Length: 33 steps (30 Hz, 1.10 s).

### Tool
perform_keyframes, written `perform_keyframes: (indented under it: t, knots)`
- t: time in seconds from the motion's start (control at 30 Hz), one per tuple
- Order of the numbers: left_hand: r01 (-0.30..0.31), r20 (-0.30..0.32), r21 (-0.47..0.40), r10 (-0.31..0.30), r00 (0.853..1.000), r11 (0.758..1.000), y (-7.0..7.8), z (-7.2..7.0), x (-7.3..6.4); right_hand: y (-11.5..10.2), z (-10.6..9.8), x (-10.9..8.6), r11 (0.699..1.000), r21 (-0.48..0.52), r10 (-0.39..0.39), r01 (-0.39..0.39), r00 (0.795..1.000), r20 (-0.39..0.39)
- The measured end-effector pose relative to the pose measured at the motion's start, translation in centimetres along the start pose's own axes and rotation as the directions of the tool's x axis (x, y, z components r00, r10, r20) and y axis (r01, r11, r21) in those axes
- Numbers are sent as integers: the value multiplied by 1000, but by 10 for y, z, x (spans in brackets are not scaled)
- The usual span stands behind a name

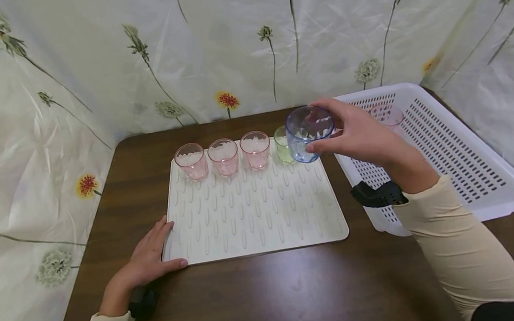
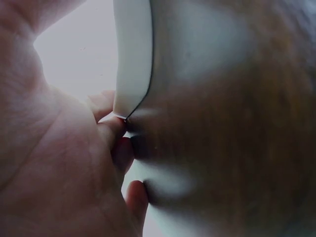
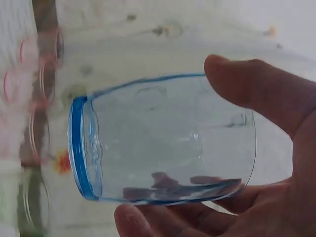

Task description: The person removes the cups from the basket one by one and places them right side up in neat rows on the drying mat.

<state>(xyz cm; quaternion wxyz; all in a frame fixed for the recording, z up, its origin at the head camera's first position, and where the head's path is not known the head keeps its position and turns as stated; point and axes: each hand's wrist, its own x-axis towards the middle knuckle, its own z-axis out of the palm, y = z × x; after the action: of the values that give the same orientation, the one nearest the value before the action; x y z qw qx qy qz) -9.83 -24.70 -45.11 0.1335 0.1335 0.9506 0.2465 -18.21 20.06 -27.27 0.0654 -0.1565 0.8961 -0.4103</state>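
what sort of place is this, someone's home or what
Perhaps a home, but more surely a makeshift work corner: a dark wood-look table backed by flower-printed sheeting, with a textured white mat laid on it. The room beyond is hidden.

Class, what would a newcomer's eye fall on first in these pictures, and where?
Probably the transparent blue tumbler gripped in the person's right hand, near the far right corner of the white ridged rectangular mat. Next, perhaps three transparent pink tumblers and a transparent green one, lined up along the mat's far edge. Right of the mat sits a white perforated plastic basket.
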Motion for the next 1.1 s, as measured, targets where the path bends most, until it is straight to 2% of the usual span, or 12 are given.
perform_keyframes:
  t: [0.2, 0.37, 0.47, 0.67, 0.93, 1.1]
  knots:
    - [42, 38, 0, -42, 998, 999, 3, -3, 1, -20, 46, 12, 994, 86, -78, 71, 993, 86]
    - [59, 45, -1, -59, 997, 998, 4, -3, 2, -24, 87, 24, 975, 120, -204, 187, 968, 149]
    - [67, 48, -4, -67, 997, 998, 3, -4, 2, -23, 106, 30, 969, 116, -236, 218, 957, 171]
    - [83, 52, -11, -83, 995, 996, 2, -4, 2, -13, 133, 46, 971, 118, -229, 208, 953, 197]
    - [105, 66, -19, -103, 992, 994, 2, -6, 3, 2, 164, 69, 961, 229, -212, 155, 944, 251]
    - [97, 70, 3, -97, 993, 995, 5, -6, 3, 3, 177, 75, 961, 238, -202, 137, 941, 272]
